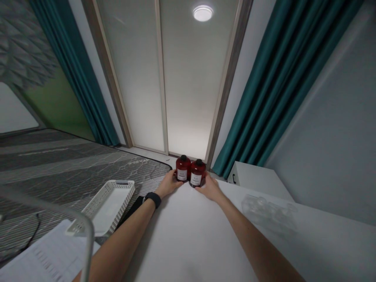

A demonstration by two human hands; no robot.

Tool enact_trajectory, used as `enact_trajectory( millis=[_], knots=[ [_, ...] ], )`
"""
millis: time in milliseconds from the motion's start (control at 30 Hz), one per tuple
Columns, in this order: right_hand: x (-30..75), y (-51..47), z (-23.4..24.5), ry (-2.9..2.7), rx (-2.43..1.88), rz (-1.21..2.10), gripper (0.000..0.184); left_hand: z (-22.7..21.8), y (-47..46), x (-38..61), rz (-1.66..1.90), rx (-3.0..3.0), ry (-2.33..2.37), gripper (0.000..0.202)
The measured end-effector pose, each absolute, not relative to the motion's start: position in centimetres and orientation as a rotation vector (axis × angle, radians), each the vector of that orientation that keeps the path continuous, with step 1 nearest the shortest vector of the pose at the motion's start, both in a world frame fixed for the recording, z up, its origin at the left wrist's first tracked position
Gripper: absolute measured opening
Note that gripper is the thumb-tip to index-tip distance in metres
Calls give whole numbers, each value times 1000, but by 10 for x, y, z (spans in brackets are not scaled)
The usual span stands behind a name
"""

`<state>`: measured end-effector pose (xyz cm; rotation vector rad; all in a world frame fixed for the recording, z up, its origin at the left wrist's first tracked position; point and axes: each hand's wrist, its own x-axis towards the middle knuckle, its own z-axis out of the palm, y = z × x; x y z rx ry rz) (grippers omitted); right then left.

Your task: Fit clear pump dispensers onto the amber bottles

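Note:
Two dark red bottles with black caps and white labels stand upright side by side at the far edge of the white table (188, 227). My left hand (169, 184) is closed round the outer side of the left red bottle (182, 165). Round the outer side of the right red bottle (197, 168), my right hand (210, 187) is closed in the same way. The bottles touch or nearly touch each other. Their labels face me. A dark watch sits on my left wrist.
Left of the table lies a white perforated basket (101, 207), with printed paper sheets (49, 254) nearer me. A pale curved bar (73, 213) crosses the lower left. Clear plastic pieces (268, 213) lie on the table's right. Beyond stands a white cabinet (258, 178) by a teal curtain (273, 90).

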<state>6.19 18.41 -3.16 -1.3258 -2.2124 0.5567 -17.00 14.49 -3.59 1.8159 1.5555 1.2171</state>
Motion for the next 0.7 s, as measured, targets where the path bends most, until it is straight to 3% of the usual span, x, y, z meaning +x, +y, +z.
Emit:
enact_trajectory(
  millis=[467, 700],
  knots=[
    [63, 199, -25, -2220, -1272, 655, 74, -50, 176, -193, 1118, 1713, 1473, 69],
    [60, 201, -22, -2227, -1289, 626, 68, -47, 184, -195, 1101, 1679, 1405, 69]
  ],
)
